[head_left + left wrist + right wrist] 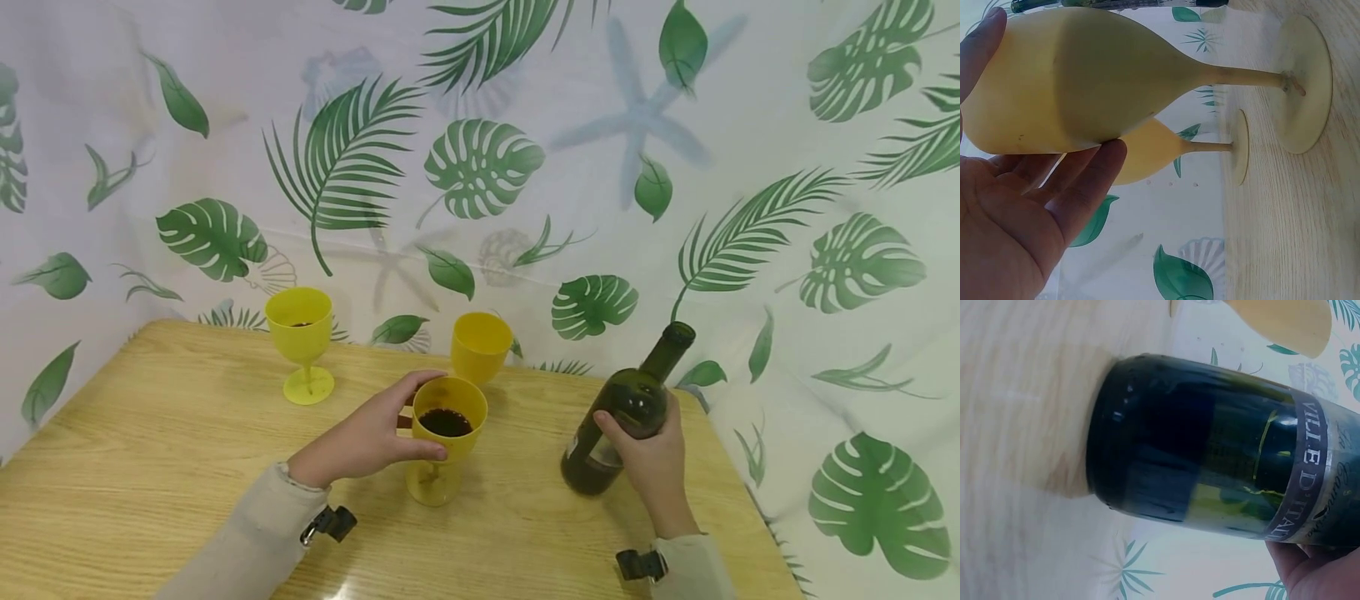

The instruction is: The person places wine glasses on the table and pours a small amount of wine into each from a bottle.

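My left hand (366, 439) curls round the bowl of a yellow plastic goblet (463, 448), thumb on the near side and fingers on the far side. Dark red liquid shows inside it, and its round foot (1313, 112) is at the tabletop. On the right, my right hand (662, 462) grips a dark green wine bottle (633, 398) round its body. The bottle is uncorked and leans a little to the right, its base close to the table. Part of its label (1310, 469) shows in the right wrist view, with dark liquid in the lower part of the glass.
A second yellow goblet (300, 333) with a little dark liquid stands at the back left. Behind the held goblet is a third (480, 346), its lower part hidden. The wooden table (180, 433) ends at a leaf-print cloth (480, 250) hanging behind it.
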Demonstrator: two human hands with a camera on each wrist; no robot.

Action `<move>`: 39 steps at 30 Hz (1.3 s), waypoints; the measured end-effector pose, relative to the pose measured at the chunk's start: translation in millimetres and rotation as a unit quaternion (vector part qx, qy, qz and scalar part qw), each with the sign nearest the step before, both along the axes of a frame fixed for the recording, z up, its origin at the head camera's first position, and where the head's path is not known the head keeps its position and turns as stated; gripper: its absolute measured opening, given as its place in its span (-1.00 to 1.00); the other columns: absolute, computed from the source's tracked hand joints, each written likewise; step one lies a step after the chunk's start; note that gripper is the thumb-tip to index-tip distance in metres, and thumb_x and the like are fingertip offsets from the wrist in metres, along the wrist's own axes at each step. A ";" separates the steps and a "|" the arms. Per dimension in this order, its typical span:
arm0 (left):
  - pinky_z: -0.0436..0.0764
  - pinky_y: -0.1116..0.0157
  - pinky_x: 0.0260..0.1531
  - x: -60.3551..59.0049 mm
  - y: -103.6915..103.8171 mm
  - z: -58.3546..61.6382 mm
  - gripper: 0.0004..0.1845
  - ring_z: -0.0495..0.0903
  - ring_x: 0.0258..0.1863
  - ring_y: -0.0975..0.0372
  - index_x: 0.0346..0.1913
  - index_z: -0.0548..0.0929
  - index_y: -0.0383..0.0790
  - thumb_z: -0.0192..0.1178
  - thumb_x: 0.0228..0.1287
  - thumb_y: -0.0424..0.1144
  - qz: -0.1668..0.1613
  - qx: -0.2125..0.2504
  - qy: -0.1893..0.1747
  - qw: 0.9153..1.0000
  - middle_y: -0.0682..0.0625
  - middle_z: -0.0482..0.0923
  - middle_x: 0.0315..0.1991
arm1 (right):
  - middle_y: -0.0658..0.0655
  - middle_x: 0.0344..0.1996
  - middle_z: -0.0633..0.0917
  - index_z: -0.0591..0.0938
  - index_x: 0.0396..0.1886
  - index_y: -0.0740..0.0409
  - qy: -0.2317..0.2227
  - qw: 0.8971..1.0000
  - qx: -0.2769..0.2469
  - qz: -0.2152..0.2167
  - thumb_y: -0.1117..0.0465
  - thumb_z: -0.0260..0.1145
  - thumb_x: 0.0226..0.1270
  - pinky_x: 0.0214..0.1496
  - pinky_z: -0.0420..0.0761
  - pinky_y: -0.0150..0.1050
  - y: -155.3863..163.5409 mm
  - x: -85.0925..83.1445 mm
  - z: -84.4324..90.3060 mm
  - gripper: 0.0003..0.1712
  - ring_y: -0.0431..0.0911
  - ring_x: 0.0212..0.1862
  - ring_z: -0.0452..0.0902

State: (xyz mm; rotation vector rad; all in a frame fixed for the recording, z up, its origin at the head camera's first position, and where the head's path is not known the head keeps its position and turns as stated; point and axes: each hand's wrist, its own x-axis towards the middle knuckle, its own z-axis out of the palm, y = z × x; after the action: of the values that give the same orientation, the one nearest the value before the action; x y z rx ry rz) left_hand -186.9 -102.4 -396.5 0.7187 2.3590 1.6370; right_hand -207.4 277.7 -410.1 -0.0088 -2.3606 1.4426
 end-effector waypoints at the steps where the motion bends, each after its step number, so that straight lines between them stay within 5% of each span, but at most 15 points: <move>1: 0.51 -0.04 0.33 0.2 0.0 0.2 0.01 0.44 0.31 0.10 0.60 0.19 -0.03 0.55 0.18 -0.04 0.001 0.000 0.000 1.000 0.09 0.39 0.40 | 0.22 0.26 0.50 0.26 0.50 0.16 -0.003 1.000 0.001 0.004 0.17 0.57 0.23 0.35 0.38 0.07 0.6 0.3 0.1 -0.06 0.05 0.28 0.42; 12: 0.50 -0.07 0.32 0.8 0.4 -1.8 -0.05 0.46 0.28 0.09 0.57 0.22 0.07 0.54 0.20 -0.03 0.000 -0.003 0.012 1.000 0.07 0.42 0.38 | 0.23 0.37 0.40 0.11 0.60 0.08 -0.038 0.999 -0.009 0.034 0.16 0.52 0.31 0.44 0.32 0.15 6.0 0.9 0.4 0.02 0.06 0.36 0.34; 19: 0.50 -0.07 0.32 0.0 -0.3 -3.2 -0.04 0.46 0.28 0.12 0.57 0.22 0.10 0.55 0.18 0.00 0.003 -0.007 0.017 1.000 0.11 0.41 0.38 | 0.22 0.36 0.40 0.10 0.61 0.09 -0.045 0.998 -0.009 0.042 0.13 0.42 0.39 0.38 0.34 -0.05 7.5 4.1 3.7 -0.05 0.01 0.35 0.34; 26: 0.49 -0.10 0.32 -0.6 0.1 -4.2 -0.04 0.45 0.29 0.10 0.57 0.21 0.10 0.54 0.19 0.01 0.002 -0.007 0.015 1.000 0.10 0.40 0.39 | -0.03 0.21 0.44 0.17 0.56 0.14 0.021 0.999 -0.031 0.036 0.29 0.42 0.37 0.05 0.48 -0.47 6.1 6.1 6.8 -0.12 -0.17 0.19 0.40; 39: 0.49 -0.07 0.33 0.5 2.0 0.0 -0.01 0.45 0.29 0.11 0.59 0.20 -0.01 0.54 0.18 -0.01 0.006 -0.018 0.014 1.000 0.09 0.39 0.40 | -0.09 0.08 0.53 0.32 0.42 0.20 0.081 0.996 -0.038 0.008 0.32 0.49 0.29 0.02 0.55 -0.52 2.0 5.1 5.6 -0.23 -0.20 0.12 0.50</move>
State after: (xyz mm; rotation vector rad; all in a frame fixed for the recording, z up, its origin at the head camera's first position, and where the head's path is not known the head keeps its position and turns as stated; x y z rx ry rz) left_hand -186.4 -100.4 -396.5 0.7276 2.4094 1.5954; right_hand -202.3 279.7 -404.5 0.1031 -2.1804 1.4818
